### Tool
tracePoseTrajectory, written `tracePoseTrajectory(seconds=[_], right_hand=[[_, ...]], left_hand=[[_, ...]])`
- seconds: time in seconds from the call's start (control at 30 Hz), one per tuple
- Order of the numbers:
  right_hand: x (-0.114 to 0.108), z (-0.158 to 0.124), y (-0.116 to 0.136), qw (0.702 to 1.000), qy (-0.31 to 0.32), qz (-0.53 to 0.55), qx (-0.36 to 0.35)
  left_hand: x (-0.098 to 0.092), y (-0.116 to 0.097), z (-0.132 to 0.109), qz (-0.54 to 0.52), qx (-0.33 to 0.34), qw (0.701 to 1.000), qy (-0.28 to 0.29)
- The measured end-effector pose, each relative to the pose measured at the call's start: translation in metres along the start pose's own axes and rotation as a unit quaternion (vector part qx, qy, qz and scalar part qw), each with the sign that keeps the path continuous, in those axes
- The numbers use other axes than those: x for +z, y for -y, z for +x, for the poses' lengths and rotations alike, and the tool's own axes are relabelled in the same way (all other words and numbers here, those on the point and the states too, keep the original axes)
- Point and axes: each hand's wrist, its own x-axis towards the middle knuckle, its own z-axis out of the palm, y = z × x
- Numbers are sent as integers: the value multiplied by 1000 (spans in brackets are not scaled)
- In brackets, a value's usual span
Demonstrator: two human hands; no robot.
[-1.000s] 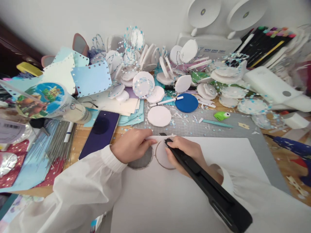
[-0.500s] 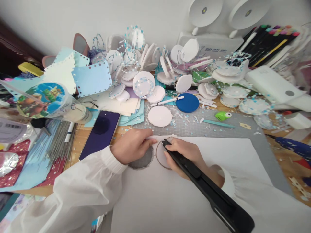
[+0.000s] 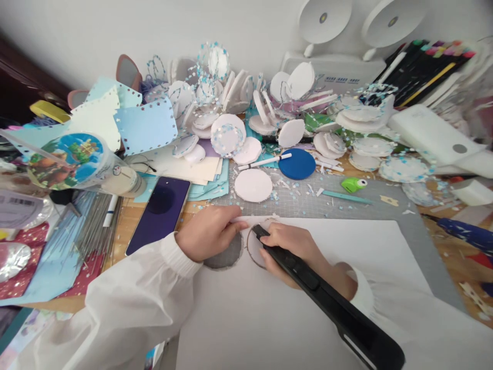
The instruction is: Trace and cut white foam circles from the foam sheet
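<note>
A large white board [image 3: 246, 318], apparently foam, lies before me on the grey cutting mat. My left hand [image 3: 212, 231] is closed at its far edge, thumb and finger pinching the rim beside a round cut-out hole [image 3: 225, 253]. In my right hand [image 3: 295, 246] is a long black cutting tool [image 3: 327, 298], gripped near its front end and slanting down to the right. Its tip rests at a brown-edged circle [image 3: 252, 249] in the board, right of the hole; my right hand covers part of that circle. Just beyond the board lies a white disc [image 3: 253, 185].
A blue disc [image 3: 296, 164], a white marker [image 3: 265, 161] and a green punch [image 3: 353, 184] lie on the mat [image 3: 385, 205]. Many decorated white discs crowd the back. On the left are a phone [image 3: 159, 213], a lidded cup [image 3: 96, 164] and thin wires [image 3: 90, 231].
The black tool's tip and my right hand have shifted slightly left and towards me along the circle. My left hand has stayed in place.
</note>
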Motion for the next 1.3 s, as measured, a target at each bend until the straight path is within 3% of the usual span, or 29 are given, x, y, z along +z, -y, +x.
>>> tracePoseTrajectory(seconds=[0.57, 0.83, 1.0, 1.13, 1.23, 1.3], right_hand=[[5, -1, 0, 999, 22, -37, -12], [-1, -1, -2, 996, 78, 2, -38], [2, -4, -4, 997, 66, -9, -35], [-3, -3, -4, 995, 85, 47, -29], [-9, -4, -4, 992, 60, 112, -27], [-12, -7, -4, 983, 36, 180, -12]], left_hand=[[2, -2, 0, 15, -6, 1000, 8], [0, -3, -1, 28, -18, 999, 18], [0, -3, -1, 26, -10, 999, 20], [1, -3, -1, 8, -9, 1000, 9], [-1, -2, -2, -16, -4, 1000, -1], [-6, 1, -2, -24, -14, 999, -42]])
